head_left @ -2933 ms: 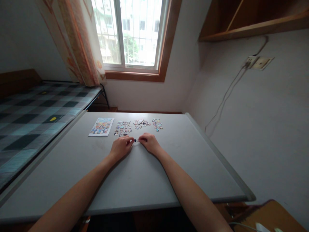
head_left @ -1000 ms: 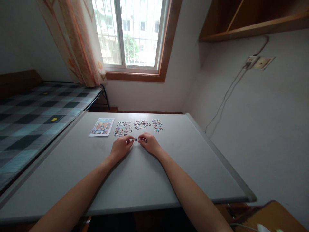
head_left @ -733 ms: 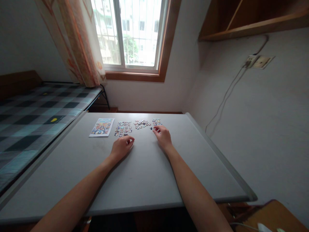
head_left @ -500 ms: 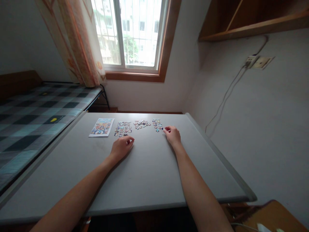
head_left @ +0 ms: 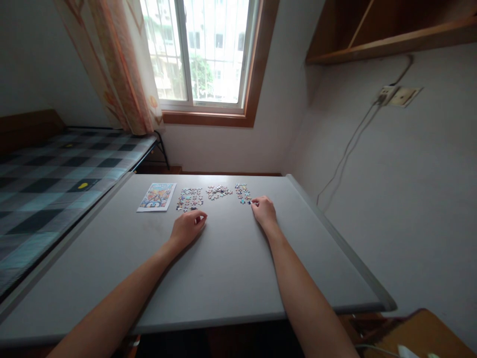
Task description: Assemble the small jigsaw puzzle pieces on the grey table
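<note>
My right hand [head_left: 265, 211] rests on the table with thumb and forefinger pinched on a small dark jigsaw puzzle piece [head_left: 249, 203]. That piece lies at the lower right corner of a narrow group of puzzle pieces [head_left: 243, 193]. Curled on the tabletop, my left hand [head_left: 187, 224] has its fingertips drawn together, and nothing shows in them. Just beyond it are spaced rows of puzzle pieces [head_left: 190, 198]; the hand is close to the lowest ones. A loose heap of pieces [head_left: 218, 192] lies between the two groups.
A colourful printed picture sheet [head_left: 156, 197] lies left of the pieces on the grey table [head_left: 223, 278]. A bed with a checked cover [head_left: 74, 159] stands to the left. A window is ahead, and a wall with a socket [head_left: 400, 96] is on the right.
My right hand has shifted slightly left and nearer to me, bringing the dark puzzle piece to the bottom of the right-hand group. My left hand has stayed in place.
</note>
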A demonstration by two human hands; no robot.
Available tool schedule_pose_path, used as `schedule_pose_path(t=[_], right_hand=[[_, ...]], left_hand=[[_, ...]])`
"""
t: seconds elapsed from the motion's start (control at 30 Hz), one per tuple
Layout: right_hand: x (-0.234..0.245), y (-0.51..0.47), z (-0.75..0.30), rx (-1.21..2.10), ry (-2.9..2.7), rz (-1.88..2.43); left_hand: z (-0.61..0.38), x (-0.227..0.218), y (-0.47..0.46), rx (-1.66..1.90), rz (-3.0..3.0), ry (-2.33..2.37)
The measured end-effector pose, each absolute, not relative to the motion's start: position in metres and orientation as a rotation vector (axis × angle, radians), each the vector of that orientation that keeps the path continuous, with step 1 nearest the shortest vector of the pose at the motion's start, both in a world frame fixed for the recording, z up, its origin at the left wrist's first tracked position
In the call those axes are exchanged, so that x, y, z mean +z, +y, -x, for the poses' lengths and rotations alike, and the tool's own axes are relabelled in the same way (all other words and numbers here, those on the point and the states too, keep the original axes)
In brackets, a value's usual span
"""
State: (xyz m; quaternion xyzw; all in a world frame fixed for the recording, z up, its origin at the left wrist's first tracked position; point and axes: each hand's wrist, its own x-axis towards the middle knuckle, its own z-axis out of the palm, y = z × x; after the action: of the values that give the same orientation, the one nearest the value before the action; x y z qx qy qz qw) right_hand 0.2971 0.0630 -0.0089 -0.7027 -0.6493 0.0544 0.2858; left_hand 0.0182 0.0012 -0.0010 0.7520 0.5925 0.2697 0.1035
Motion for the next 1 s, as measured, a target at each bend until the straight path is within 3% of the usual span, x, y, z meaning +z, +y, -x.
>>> schedule_pose_path(t=[1.0], right_hand=[[-0.0172, 0.0679, -0.289, 0.152, -1.662, 1.687]], left_hand=[[-0.0193, 0.0014, -0.0004, 0.774, -2.227, 1.741]])
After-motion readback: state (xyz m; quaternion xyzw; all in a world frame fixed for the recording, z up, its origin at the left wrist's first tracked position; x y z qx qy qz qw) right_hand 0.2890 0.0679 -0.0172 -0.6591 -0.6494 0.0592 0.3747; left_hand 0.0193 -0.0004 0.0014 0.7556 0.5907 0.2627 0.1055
